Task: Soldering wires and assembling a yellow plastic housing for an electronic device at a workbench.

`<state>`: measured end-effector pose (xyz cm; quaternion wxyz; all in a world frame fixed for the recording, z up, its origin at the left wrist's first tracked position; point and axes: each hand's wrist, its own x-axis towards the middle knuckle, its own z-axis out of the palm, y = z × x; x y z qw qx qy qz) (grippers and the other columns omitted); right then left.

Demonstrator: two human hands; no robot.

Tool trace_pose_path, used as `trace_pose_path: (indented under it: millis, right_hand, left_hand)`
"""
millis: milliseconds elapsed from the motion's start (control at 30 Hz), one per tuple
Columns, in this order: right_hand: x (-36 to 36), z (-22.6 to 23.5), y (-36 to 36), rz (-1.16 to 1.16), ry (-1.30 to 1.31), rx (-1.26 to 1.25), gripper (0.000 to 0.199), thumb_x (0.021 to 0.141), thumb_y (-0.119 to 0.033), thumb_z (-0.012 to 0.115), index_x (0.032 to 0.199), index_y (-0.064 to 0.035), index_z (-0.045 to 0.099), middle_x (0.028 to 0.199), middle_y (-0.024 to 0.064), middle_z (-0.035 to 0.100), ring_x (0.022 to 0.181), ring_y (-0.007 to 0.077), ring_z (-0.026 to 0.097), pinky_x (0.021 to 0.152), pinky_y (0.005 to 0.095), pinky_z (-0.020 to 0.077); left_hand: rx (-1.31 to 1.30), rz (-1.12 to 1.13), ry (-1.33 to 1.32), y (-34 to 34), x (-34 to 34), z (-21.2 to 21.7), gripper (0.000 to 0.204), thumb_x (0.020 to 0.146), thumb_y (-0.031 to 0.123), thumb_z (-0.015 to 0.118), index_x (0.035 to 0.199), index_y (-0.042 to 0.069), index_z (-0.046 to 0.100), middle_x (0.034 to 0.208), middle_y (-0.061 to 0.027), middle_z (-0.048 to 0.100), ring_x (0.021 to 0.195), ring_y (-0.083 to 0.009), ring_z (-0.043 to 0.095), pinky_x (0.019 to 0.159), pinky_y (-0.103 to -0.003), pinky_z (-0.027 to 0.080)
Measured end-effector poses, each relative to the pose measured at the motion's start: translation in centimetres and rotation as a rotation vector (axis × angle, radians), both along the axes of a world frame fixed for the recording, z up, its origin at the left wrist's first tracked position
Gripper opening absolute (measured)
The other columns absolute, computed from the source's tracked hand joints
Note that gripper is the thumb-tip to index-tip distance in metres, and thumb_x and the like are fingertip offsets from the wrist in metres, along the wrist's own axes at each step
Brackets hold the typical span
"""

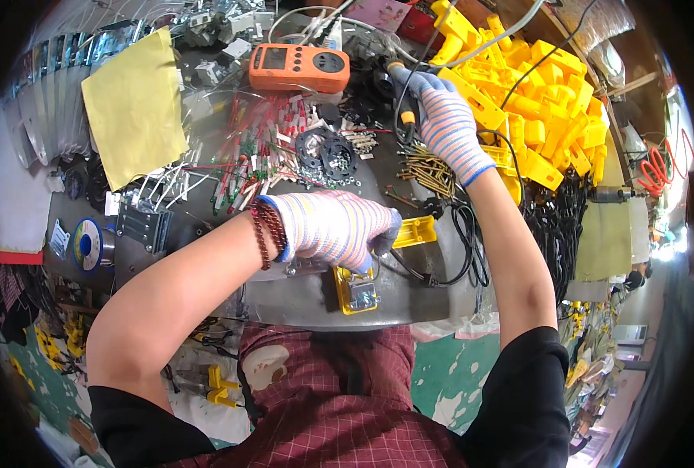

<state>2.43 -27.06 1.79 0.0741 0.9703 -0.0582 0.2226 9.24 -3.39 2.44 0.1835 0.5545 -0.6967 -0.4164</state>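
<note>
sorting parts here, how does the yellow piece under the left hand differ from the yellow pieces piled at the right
The yellow piece lies alone on the grey work surface, partly covered by the left hand. The yellow pieces sit heaped in a loose pile, untouched, beside the right hand. Both are the same bright yellow plastic.

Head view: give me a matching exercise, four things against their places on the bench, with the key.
Things:
1. meter
2. yellow sheet
3. screws
4. solder spool

Places:
A. far left edge, near the left elbow
B. top centre, beyond the red wires
C. just below the right hand
D. upper left, lying flat

Pairs: 1-B, 2-D, 3-C, 4-A
</note>
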Motion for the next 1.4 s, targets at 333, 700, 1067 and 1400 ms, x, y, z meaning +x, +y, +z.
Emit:
trace_pose_path:
  millis: [333, 700, 1067, 1400]
  right_hand:
    - [-15.0, 1.9, 14.0, 0.165, -0.015, 0.731, 0.022, 0.080, 0.002, 0.065, 0.100, -0.0027, 0.068, 0.084, 0.0129, 0.066, 0.071, 0.0301, 0.066, 0.065, 0.0371, 0.0532]
    - [-17.0, -3.6, 16.9, 0.077, 0.045, 0.700, 0.040, 0.078, -0.005, 0.067, 0.119, -0.0073, 0.067, 0.083, 0.0111, 0.060, 0.063, 0.0320, 0.062, 0.054, 0.0419, 0.0507]
    - [-17.0, -3.9, 17.2, 0.013, 0.119, 0.687, 0.051, 0.077, -0.007, 0.067, 0.128, -0.0045, 0.063, 0.078, 0.0098, 0.056, 0.062, 0.0285, 0.060, 0.056, 0.0401, 0.0506]
    - [-17.7, -3.5, 17.4, 0.005, 0.135, 0.795, 0.050, 0.076, -0.005, 0.068, 0.125, -0.0022, 0.063, 0.078, 0.0114, 0.057, 0.061, 0.0293, 0.059, 0.054, 0.0405, 0.0498]
  left_hand:
    - [0.043, 0.038, 0.030, 0.1, 0.4, 0.1, 0.036, 0.077, 0.015, 0.066, 0.111, 0.005, 0.060, 0.090, -0.0135, 0.067, 0.083, -0.0283, 0.067, 0.073, -0.039, 0.053]
    - [0.025, 0.034, -0.010, 0.1, -0.3, 0.2, 0.030, 0.077, 0.015, 0.066, 0.105, 0.005, 0.061, 0.086, -0.0129, 0.066, 0.080, -0.0285, 0.066, 0.072, -0.038, 0.052]
    - [0.050, 0.047, 0.041, -0.1, 0.0, 0.0, 0.026, 0.077, 0.012, 0.067, 0.102, 0.007, 0.062, 0.085, -0.0126, 0.066, 0.079, -0.0288, 0.066, 0.072, -0.039, 0.052]
    - [0.091, 0.036, -0.060, -0.3, -0.3, 1.0, 0.027, 0.076, 0.012, 0.068, 0.102, 0.008, 0.063, 0.082, -0.0140, 0.066, 0.079, -0.0336, 0.066, 0.070, -0.042, 0.052]
